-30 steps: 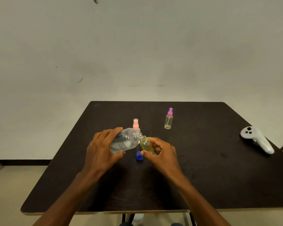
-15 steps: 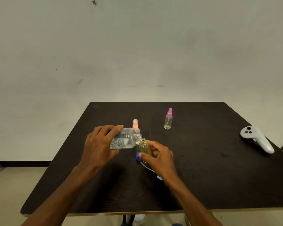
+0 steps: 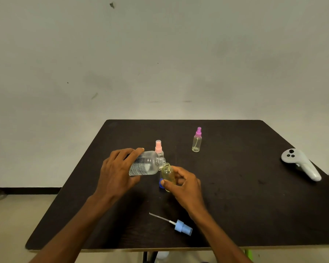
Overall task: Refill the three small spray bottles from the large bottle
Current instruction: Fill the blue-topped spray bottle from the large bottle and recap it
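The left hand (image 3: 118, 171) is wrapped round the body of the large bottle (image 3: 146, 166), with the fingers curled over its upper side and the thumb tucked beneath. The bottle is held tipped almost level, its open neck pointed to the right. That neck is set just over the mouth of the small uncapped bottle (image 3: 168, 174), which is pinched between the thumb and fingertips of the right hand (image 3: 184, 185) and leaned slightly towards the large one. Whether its base rests on the counter (image 3: 235, 205) cannot be told, since it is hidden by the thumb. Both forearms are stretched in from the near edge and angled inward, so that the hands meet over the middle of the counter.

A blue cap (image 3: 161, 183) is seen just beside the right thumb. The pink-topped spray bottle (image 3: 158, 148) is stood upright just behind the large bottle's neck, and the purple-topped spray bottle (image 3: 196, 140) is stood farther back and to the right, well apart. The blue spray head (image 3: 182, 227), with its thin tube attached, is laid flat near the front edge, beside the right forearm. A white controller (image 3: 300, 164) is laid at the right edge.
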